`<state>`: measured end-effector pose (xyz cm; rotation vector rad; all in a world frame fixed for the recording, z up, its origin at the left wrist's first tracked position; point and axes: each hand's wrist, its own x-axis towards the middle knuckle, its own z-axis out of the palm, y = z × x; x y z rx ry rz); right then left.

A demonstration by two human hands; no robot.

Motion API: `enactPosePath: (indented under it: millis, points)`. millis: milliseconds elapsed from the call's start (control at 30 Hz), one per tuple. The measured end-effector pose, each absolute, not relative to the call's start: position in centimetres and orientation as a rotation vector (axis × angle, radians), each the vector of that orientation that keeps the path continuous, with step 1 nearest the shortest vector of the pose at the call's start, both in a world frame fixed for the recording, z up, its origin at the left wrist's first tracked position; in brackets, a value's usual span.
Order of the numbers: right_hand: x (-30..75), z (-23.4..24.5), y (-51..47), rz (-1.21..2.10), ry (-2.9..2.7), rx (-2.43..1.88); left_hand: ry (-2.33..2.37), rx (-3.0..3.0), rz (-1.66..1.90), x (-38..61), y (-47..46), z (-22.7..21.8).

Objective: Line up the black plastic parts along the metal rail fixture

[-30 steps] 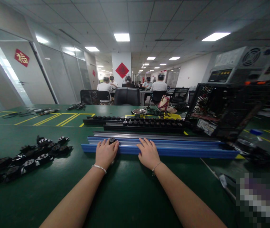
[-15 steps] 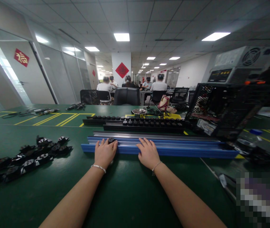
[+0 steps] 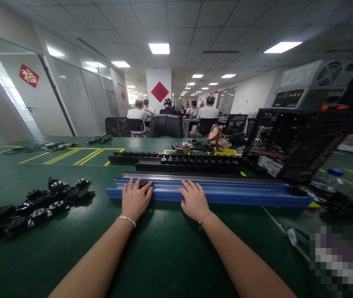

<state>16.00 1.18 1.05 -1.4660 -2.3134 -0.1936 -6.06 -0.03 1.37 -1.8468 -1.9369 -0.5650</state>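
A long blue channel rail (image 3: 238,198) lies across the green table in front of me. My left hand (image 3: 135,199) is over its left part, thumb and fingers around a small black socket module (image 3: 143,183) set in the channel. Most of that module is hidden by the fingers. Further right, my right hand (image 3: 195,200) rests on the rail's front edge with its fingers stretched out, holding nothing. Just behind the blue rail runs a grey-black rail (image 3: 226,179).
Loose black socket modules (image 3: 38,213) are heaped at left. Dark rails filled with modules (image 3: 191,161) lie behind, near a metal dish (image 3: 182,145). At right stand an open computer case (image 3: 291,140) and a blue-capped bottle (image 3: 331,179). Other people sit in the background.
My left hand has shifted slightly left along the blue rail, the black module moving with it. My right hand has stayed in place.
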Motion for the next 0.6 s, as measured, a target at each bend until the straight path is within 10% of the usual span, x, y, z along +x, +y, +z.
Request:
enactPosePath:
  millis: [600]
  points:
    - [16.09, 0.96, 1.27, -0.190, -2.325, -1.465, -2.038, -1.787, -0.508, -6.75, 0.28, 1.38]
